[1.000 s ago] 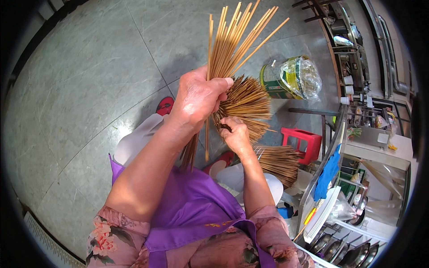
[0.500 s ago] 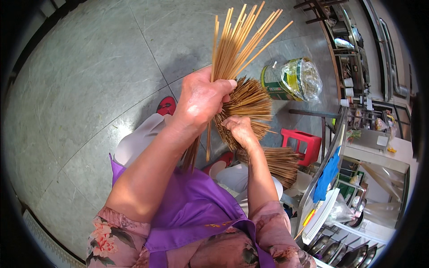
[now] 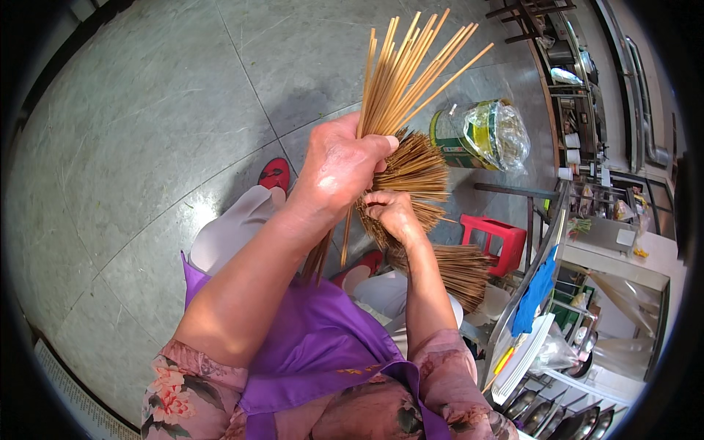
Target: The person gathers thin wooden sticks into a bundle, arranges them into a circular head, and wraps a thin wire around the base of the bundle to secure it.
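Note:
My left hand (image 3: 339, 163) is wrapped round a loose bunch of long bamboo sticks (image 3: 400, 77). Their pale ends fan out above my fist, and their darker ends come out below it. Just under and to the right, my right hand (image 3: 394, 215) is closed, its fingertips pinched at the edge of a thick brown bundle of thin sticks (image 3: 416, 170). What exactly lies between those fingertips is too small to make out. A second bundle of brown sticks (image 3: 458, 273) lies lower down, beside my right forearm and knee.
Beyond the bundle stands a green and yellow bucket (image 3: 469, 136) with clear plastic over it. A red plastic stool (image 3: 500, 242) is at the right, near a metal table (image 3: 506, 315) with a blue cloth (image 3: 534, 293). Grey tiles (image 3: 147, 147) cover the floor.
My left hand and its bunch of sticks have shifted slightly to the right. My right hand stays at the thick bundle, its fingers moved a little.

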`<state>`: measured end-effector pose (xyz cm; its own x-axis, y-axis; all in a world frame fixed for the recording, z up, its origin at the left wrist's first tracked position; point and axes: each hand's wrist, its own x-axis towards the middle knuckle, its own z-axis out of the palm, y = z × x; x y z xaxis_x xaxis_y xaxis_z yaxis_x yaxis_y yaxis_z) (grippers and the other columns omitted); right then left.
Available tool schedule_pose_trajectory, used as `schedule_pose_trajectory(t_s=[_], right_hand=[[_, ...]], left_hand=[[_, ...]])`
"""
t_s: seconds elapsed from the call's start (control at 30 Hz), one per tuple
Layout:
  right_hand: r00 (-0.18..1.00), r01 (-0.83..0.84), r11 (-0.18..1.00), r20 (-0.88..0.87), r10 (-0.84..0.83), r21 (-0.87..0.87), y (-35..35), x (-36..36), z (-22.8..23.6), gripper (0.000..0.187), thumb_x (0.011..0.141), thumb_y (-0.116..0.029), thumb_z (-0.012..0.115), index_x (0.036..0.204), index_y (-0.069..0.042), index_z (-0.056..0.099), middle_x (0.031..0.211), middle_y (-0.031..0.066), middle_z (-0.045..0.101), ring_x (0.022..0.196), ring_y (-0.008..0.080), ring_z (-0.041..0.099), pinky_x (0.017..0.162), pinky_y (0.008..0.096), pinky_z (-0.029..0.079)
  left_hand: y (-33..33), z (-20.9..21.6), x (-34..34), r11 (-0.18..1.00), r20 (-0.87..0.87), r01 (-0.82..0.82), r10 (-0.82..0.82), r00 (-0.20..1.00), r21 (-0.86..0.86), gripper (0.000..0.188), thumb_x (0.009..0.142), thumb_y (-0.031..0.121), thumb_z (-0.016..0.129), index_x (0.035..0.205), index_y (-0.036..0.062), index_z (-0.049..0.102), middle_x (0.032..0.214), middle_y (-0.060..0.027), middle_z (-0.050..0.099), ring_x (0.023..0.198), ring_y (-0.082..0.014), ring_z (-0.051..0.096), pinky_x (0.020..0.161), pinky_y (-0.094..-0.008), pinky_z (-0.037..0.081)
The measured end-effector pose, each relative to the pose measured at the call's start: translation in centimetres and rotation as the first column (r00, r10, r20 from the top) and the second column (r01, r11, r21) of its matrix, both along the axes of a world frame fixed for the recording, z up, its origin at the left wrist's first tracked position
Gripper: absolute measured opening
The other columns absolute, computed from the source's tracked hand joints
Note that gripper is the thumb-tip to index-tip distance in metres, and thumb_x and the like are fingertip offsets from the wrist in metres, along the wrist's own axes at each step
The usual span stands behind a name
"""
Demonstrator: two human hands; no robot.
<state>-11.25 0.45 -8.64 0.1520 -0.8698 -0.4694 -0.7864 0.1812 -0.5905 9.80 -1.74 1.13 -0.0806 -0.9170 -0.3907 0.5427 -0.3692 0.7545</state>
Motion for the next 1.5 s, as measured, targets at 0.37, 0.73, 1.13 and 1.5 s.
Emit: schedule_pose_trajectory(t_s=[0.37, 0.73, 1.13, 1.5], right_hand=[[0.977, -0.167, 0.982, -0.146, 0.152, -0.093, 0.1, 0.4, 0.0, 0.014, 0.071, -0.011, 0.059, 0.083, -0.013, 0.065, 0.078, 0.011, 0.06, 0.08, 0.0291, 0.057, 0.069, 0.0361, 0.046], [0.953, -0.251, 0.96, -0.209, 0.221, -0.128, 0.0, 1.1, 0.4, 0.015, 0.07, -0.01, 0.059, 0.083, -0.014, 0.065, 0.08, 0.0101, 0.058, 0.077, 0.0298, 0.056, 0.066, 0.0374, 0.045], [0.944, -0.305, 0.917, -0.212, 0.254, -0.259, 0.5, 1.5, 0.5, 0.02, 0.067, -0.006, 0.059, 0.085, -0.012, 0.065, 0.076, 0.0104, 0.056, 0.076, 0.0307, 0.053, 0.067, 0.0379, 0.045], [0.911, -0.402, 0.845, -0.247, 0.33, -0.352, 0.7, 2.1, 0.6, 0.02, 0.064, -0.006, 0.059, 0.083, -0.01, 0.065, 0.071, 0.0091, 0.055, 0.073, 0.0286, 0.052, 0.065, 0.0381, 0.044]], left_hand=[[-0.1, 0.0, -0.1, 1.0, 0.022, 0.011, -0.011, 1.0, 0.0, 0.012, 0.072, 0.013, 0.06, 0.072, 0.0031, 0.052, 0.058, -0.002, 0.049, 0.046, -0.0082, 0.043, 0.041, -0.0219, 0.033], [-0.1, -0.3, -0.2, 1.0, 0.013, 0.018, -0.018, 1.0, 0.001, 0.011, 0.073, 0.012, 0.059, 0.072, 0.0032, 0.052, 0.058, -0.0018, 0.049, 0.046, -0.0077, 0.042, 0.041, -0.0217, 0.032], [-0.2, -0.6, -0.5, 1.0, 0.033, 0.02, -0.02, 0.999, -0.013, 0.01, 0.073, 0.012, 0.059, 0.071, 0.0032, 0.053, 0.057, -0.002, 0.05, 0.045, -0.0074, 0.043, 0.04, -0.0213, 0.032], [-0.2, -0.5, -0.6, 1.0, 0.061, 0.025, -0.025, 0.998, -0.003, 0.01, 0.072, 0.01, 0.058, 0.071, 0.0026, 0.052, 0.057, -0.0024, 0.05, 0.045, -0.0078, 0.042, 0.04, -0.022, 0.031]])
